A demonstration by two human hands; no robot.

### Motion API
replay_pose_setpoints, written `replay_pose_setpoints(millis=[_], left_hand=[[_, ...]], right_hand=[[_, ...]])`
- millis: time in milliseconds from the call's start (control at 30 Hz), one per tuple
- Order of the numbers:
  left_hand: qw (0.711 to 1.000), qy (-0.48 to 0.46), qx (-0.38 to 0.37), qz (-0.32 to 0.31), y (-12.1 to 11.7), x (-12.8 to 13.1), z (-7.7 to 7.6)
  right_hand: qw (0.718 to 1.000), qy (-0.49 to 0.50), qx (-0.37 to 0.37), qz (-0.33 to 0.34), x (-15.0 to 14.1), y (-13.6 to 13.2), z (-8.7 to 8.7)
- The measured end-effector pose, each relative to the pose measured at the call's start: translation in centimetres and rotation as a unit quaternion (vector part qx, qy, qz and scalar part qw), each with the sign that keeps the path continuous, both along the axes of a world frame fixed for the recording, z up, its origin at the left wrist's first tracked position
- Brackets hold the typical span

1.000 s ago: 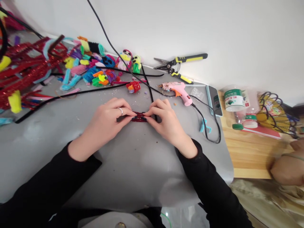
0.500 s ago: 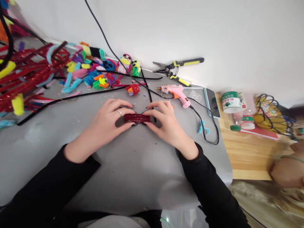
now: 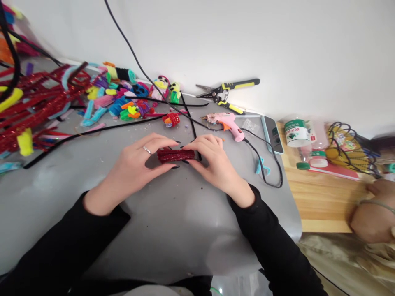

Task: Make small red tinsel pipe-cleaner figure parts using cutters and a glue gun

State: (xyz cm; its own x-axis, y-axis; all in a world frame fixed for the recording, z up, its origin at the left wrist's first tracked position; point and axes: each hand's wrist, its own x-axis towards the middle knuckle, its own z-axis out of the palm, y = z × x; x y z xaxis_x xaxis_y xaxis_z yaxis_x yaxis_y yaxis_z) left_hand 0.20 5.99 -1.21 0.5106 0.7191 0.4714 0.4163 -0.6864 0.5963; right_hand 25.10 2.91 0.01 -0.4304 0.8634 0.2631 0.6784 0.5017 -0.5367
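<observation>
A short bundle of dark red glittery pipe cleaners [image 3: 176,155] lies low over the grey table, between my two hands. My right hand [image 3: 214,158] pinches its right end between thumb and fingers. The thumb and fingers of my left hand [image 3: 140,162], which wears a ring, curve around the bundle's left part from above and below. A small red-wrapped piece with an orange middle [image 3: 171,120] sits just beyond my hands. Behind my right hand, a black pipe cleaner [image 3: 191,123] lies on the table.
Behind my right hand lie a pink glue gun [image 3: 228,124] with a cord, yellow-black snips [image 3: 220,93] and a phone [image 3: 273,134]. Red glitter pipe cleaners [image 3: 40,107] and colourful pieces [image 3: 119,102] fill the left. Bottles [image 3: 298,132] stand right, near another person's arm [image 3: 375,213].
The red bundle has turned slightly in my fingers and shifted a little left. My left fingertips have spread a little wider around it.
</observation>
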Motion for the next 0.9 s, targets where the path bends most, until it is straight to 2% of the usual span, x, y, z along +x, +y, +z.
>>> replay_pose_setpoints(millis=[233, 500, 667, 767, 900], left_hand=[[0.992, -0.006, -0.124, 0.028, 0.06, -0.28, 0.17], [0.986, -0.071, -0.147, 0.025, -0.23, 0.05, 0.60], [0.978, -0.115, -0.171, 0.030, -0.51, 0.17, 0.82], [0.963, -0.181, -0.201, 0.003, -0.62, 0.16, 0.82], [0.923, -0.273, -0.270, -0.026, -0.57, 0.55, 0.84]], right_hand=[[1.000, 0.021, 0.022, -0.004, -0.13, -0.07, 0.09], [1.000, 0.011, 0.008, 0.026, -0.08, -0.10, -0.10], [0.998, 0.037, 0.010, 0.041, -0.10, -0.08, -0.46], [0.996, 0.081, -0.003, 0.023, -0.05, -0.05, -0.41], [0.982, 0.176, -0.075, 0.001, -0.43, -0.01, -0.03]])
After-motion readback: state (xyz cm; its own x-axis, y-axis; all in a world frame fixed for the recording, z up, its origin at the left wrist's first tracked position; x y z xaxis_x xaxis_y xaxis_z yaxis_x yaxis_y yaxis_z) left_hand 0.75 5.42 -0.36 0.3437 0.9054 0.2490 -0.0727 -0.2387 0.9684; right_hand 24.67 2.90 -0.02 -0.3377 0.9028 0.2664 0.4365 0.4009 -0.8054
